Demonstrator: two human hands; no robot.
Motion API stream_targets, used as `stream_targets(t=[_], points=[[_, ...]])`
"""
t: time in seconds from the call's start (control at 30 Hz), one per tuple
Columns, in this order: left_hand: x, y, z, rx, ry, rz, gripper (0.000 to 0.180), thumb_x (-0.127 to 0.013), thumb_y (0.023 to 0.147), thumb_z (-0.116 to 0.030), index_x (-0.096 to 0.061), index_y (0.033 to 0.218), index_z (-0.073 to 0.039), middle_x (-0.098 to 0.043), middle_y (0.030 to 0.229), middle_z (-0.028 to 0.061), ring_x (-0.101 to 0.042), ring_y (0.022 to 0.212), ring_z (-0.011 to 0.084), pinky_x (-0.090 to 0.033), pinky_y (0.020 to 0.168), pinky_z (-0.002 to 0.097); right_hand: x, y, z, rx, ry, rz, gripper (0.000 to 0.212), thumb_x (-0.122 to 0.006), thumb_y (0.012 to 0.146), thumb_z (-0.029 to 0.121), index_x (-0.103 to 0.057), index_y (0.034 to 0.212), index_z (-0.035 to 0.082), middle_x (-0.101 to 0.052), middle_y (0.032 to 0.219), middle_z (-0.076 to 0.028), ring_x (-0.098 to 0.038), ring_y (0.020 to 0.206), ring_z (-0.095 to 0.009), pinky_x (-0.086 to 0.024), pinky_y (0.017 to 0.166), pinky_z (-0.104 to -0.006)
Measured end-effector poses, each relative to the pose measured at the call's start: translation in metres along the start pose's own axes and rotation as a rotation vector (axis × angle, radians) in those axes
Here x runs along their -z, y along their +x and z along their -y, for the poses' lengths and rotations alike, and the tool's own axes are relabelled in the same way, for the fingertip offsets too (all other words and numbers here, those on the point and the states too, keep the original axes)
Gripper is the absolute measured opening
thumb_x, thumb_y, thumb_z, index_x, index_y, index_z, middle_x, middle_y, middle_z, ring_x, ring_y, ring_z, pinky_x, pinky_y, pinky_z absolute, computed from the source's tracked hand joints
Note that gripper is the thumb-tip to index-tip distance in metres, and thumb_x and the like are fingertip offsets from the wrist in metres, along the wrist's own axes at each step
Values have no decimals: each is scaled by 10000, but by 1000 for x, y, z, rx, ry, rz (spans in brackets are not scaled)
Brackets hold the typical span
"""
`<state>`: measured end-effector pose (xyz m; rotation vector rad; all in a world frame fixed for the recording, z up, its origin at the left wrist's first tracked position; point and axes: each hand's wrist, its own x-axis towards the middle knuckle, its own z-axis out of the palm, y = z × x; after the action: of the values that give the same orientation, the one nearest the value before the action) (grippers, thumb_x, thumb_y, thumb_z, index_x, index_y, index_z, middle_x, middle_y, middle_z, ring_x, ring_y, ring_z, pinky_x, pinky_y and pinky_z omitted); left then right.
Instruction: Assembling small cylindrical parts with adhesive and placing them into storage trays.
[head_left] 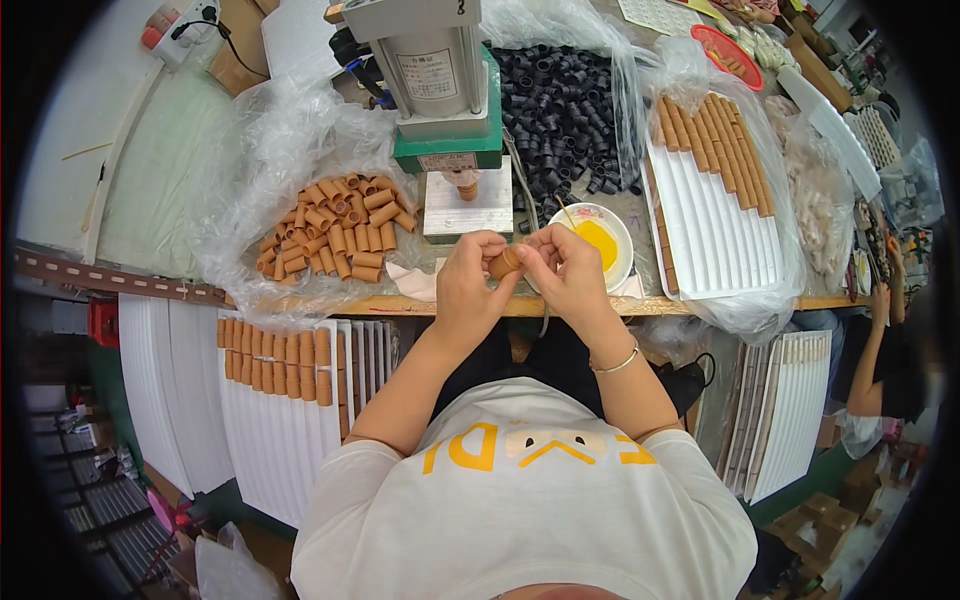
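Observation:
Between the fingertips of both hands I hold one short tan tube (505, 263), just in front of the press. My left hand (470, 280) pinches its left side and my right hand (570, 275) grips it from the right; part of the tube is hidden by the fingers. Beyond my hands stands the bench press, with a green head (447, 150), a metal cylinder and a silver base block (466, 222). Right beside my right hand is a white bowl (625, 245) of yellow stuff, a thin stick leaning in it. A heap of tan tubes (340, 225) lies left of the press.
Black ring-like parts (560, 110) pile up behind the bowl. A white ridged tray (715, 240) at right carries rows of tan tubes. Another tray (275, 430) with tubes stands below the bench edge, left. Plastic sheeting (240, 180) surrounds the heap. A co-worker's arm (872, 350) shows far right.

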<state>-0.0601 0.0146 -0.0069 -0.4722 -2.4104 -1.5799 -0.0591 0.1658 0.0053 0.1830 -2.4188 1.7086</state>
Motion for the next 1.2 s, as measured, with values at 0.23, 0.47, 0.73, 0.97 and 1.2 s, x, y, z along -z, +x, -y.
stream_targets(t=[0.23, 0.47, 0.73, 0.97, 1.2], points=[[30, 6, 2, -105, 241, -76, 412, -723, 724, 5, -554, 1098, -28, -588, 916, 135, -600, 845, 293, -482, 729, 368, 3, 26, 8, 9, -193, 158, 148, -716, 852, 150, -654, 910, 30, -642, 755, -23, -564, 644, -81, -451, 577, -240], [158, 5, 44, 115, 475, -103, 207, -655, 736, 35, -591, 925, -21, -557, 875, 130, -587, 824, 306, -466, 752, 376, 82, 97, -89, -168, -913, -51, 241, -721, 815, 311, -707, 923, 96, -687, 842, -93, -667, 768, -268, -510, 670, -378], [163, -5, 88, 144, 888, 311, 170, -679, 732, -48, -702, 900, -46, -624, 863, 140, -619, 860, 339, -494, 743, 423, 85, 105, -99, -193, -815, -40, 135, -704, 813, 223, -717, 841, 92, -693, 800, -95, -668, 750, -272, -507, 673, -372], [144, 2, 50, 66, 401, 114, 306, -735, 684, 35, -697, 982, -21, -647, 898, 93, -627, 803, 245, -500, 714, 321, 84, 26, -50, 125, -435, -103, 101, -734, 734, 79, -692, 826, 86, -601, 793, -73, -601, 684, -256, -477, 644, -384], [44, 10, 5, 165, -132, 255, 333, -744, 747, 20, -689, 1072, -30, -670, 963, 80, -625, 865, 166, -486, 756, 263, 65, -13, -46, 363, -810, -41, 124, -755, 700, 129, -674, 788, 97, -567, 854, -37, -548, 835, -227, -379, 741, -373]])
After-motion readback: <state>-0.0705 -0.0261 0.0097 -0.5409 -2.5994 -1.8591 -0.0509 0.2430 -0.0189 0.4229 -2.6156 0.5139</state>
